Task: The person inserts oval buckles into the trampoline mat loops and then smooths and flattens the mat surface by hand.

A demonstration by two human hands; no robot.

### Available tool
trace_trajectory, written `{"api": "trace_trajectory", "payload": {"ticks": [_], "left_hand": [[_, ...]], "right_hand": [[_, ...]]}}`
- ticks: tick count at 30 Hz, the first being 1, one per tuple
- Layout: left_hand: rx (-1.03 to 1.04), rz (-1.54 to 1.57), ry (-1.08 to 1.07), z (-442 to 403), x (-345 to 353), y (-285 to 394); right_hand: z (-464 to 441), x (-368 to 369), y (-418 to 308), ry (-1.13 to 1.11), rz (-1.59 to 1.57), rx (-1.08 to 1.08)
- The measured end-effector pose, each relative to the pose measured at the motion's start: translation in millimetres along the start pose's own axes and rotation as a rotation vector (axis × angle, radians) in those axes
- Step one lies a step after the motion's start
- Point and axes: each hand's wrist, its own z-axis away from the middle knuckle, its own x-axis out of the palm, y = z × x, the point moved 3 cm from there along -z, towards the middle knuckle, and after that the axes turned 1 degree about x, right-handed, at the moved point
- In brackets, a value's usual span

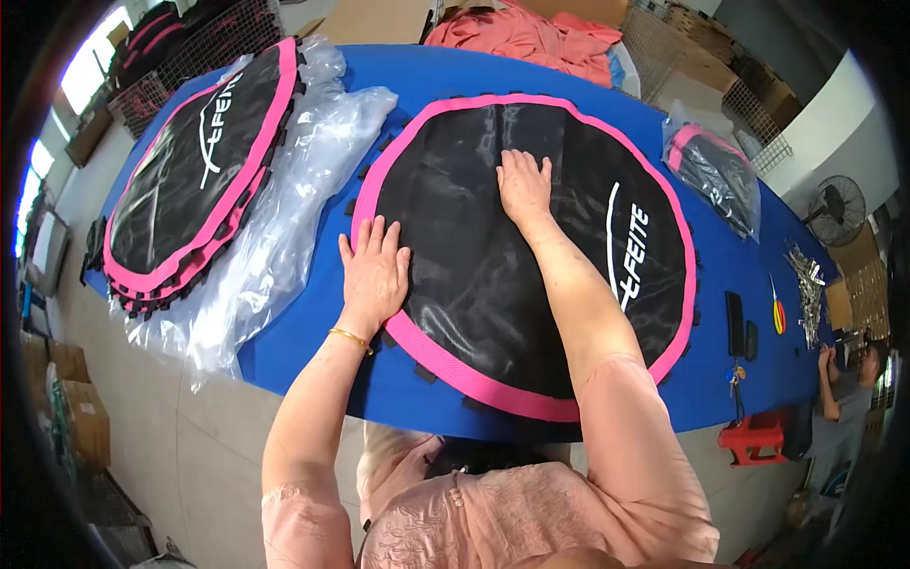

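A round black trampoline mat (pixel 455 275) with a pink border and small black tabs lies spread on the blue table. White lettering shows on its right side. My left hand (pixel 374 270) rests on the left edge, fingers spread over the pink border and black fabric. Farther in, my right hand (pixel 526 185) lies flat on the upper middle of the mat, its fingers apart. Neither hand grips anything. My right forearm crosses the mat and hides part of its lettering and lower right area.
Stacked similar mats (pixel 180 180) lie at left on clear plastic wrap (pixel 275 256). A bagged folded mat (pixel 716 171) is at right, near scissors (pixel 777 308), keys (pixel 736 377) and metal pieces (pixel 808 289). Pink cloth (pixel 526 43) is piled behind. Another person (pixel 853 389) is at far right.
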Motion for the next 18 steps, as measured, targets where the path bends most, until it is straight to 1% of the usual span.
{"api": "trace_trajectory", "payload": {"ticks": [1,2,6,8,12,16,18], "left_hand": [[0.001,-0.001,0.006,0,0,0],[-0.001,0.005,0.011,0,0,0],[-0.017,0.004,0.006,-2,1,0],[-0.026,0.007,-0.001,-2,1,0],[-0.034,0.018,0.006,-2,2,0],[-0.019,-0.009,0.058,-2,10,-4],[-0.018,-0.007,0.06,-1,10,-4]], "right_hand": [[2,-4,-8,0.033,-0.029,-0.058],[5,-7,-14,-0.006,-0.043,-0.062],[23,-22,-39,-0.027,-0.102,-0.124],[36,-29,-53,0.013,-0.118,-0.217],[67,-47,-78,0.072,-0.204,-0.286],[100,-65,-97,0.051,-0.284,-0.381],[114,-78,-97,0.028,-0.284,-0.381]]}}
